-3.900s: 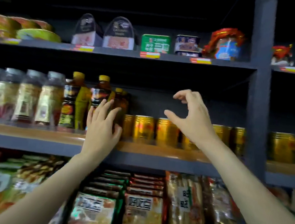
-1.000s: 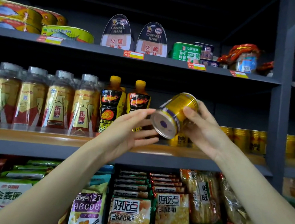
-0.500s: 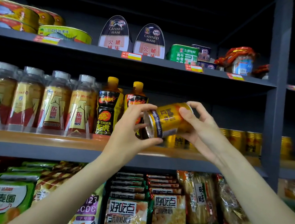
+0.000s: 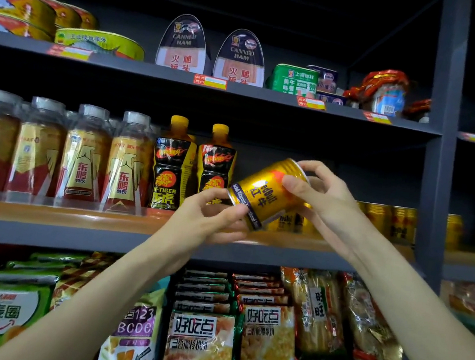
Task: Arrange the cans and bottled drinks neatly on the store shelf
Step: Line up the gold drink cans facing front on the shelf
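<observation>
A gold Red Bull can (image 4: 262, 191) is tilted in the air in front of the middle shelf (image 4: 72, 217), its label facing me. My left hand (image 4: 209, 217) grips its lower end and my right hand (image 4: 319, 197) pinches its upper end. Behind them a row of gold cans (image 4: 386, 220) stands on the shelf, partly hidden by my right hand. Two black-and-yellow tiger bottles (image 4: 192, 167) stand just left of the can. Further left is a row of several clear-capped gold bottles (image 4: 60, 152).
The top shelf (image 4: 242, 90) carries fish tins, canned ham and small boxes. Below the middle shelf lie snack bags and cracker packs (image 4: 200, 348). A dark upright post (image 4: 435, 177) bounds the shelf on the right, with jars and one gold can beyond it.
Both hands have turned the held can: its base faced me a second ago, and now its side label faces me. My left hand has closed on the lower end.
</observation>
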A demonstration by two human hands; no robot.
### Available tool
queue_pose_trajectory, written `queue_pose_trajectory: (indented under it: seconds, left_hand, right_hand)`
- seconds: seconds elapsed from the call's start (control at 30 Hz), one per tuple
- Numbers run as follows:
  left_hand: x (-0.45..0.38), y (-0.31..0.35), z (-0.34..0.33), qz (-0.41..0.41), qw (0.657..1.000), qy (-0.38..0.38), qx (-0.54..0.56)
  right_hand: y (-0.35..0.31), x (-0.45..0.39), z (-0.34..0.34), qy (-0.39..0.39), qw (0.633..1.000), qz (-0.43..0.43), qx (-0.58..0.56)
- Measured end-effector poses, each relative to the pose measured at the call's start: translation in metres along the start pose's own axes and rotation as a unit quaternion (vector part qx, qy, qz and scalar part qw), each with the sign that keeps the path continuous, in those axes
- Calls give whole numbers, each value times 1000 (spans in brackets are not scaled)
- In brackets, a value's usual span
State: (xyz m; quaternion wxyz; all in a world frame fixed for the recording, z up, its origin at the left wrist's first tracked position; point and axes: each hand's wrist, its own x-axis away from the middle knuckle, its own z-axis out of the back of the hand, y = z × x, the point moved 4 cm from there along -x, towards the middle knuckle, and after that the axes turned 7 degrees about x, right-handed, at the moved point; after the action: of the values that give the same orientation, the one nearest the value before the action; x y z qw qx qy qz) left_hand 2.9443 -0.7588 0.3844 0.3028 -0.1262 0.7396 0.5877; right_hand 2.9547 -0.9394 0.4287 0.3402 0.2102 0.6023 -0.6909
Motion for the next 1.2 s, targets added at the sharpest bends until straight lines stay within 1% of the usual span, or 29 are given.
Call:
queue_pose_trajectory:
  seconds: [0.07, 0.17, 0.27, 0.33, 0.4, 0.47, 0.53, 0.57, 0.6, 0.67, 0.77, 0.93, 0.97, 1.0, 1.07, 1.13, 1.17, 1.2]
  left_hand:
    - [1, -5, -3, 29, 999, -28, 8]
    - [3, -11, -5, 48, 998, -41, 26]
    - [3, -14, -5, 59, 997, -56, 10]
    - [3, -13, -6, 56, 996, -59, -25]
    - [0, -10, -5, 2, 989, -32, -145]
    - [-1, -7, -2, -75, 966, 37, -243]
    - [0, -2, 3, -151, 937, 124, -290]
    - [0, 0, 5, -184, 924, 150, -300]
    - [0, 1, 6, -209, 915, 162, -306]
    - [-1, 1, 6, -237, 906, 157, -314]
    - [-2, -1, 8, -246, 906, 138, -316]
    - [-5, -5, 11, -243, 910, 67, -328]
    - [-6, -6, 10, -243, 910, 57, -332]
    - [-6, -6, 8, -245, 908, 49, -337]
    - [-7, -6, 1, -258, 905, 54, -335]
    - [-10, -5, -9, -274, 904, 69, -320]
    - [-11, -6, -18, -288, 898, 62, -327]
    - [-13, -7, -28, -307, 883, 46, -351]
  right_hand:
    - [0, -2, -4, 16, 1000, -17, 14]
    - [-3, -5, -8, 39, 998, -30, 25]
    - [-7, -7, -10, 44, 998, -30, 45]
    - [-10, -6, -12, 28, 997, -14, 65]
    - [-11, -3, -17, 3, 998, 13, 62]
    - [-8, -1, -20, 0, 998, 33, 59]
    - [-4, 2, -23, 7, 996, 37, 79]
    - [-2, 3, -26, 1, 995, 38, 88]
    - [-2, 5, -29, -6, 994, 44, 95]
    - [-3, 6, -35, -6, 991, 66, 117]
    - [-6, 8, -38, 8, 986, 97, 132]
    - [-8, 12, -35, -8, 979, 125, 162]
    - [-6, 14, -31, -2, 983, 115, 146]
    - [-2, 15, -26, 6, 991, 90, 103]
    - [12, 17, -12, 29, 999, -3, -36]
    - [28, 20, 0, 55, 984, -92, -142]
    - [34, 23, 6, 67, 976, -117, -169]
    - [39, 26, 11, 75, 971, -131, -184]
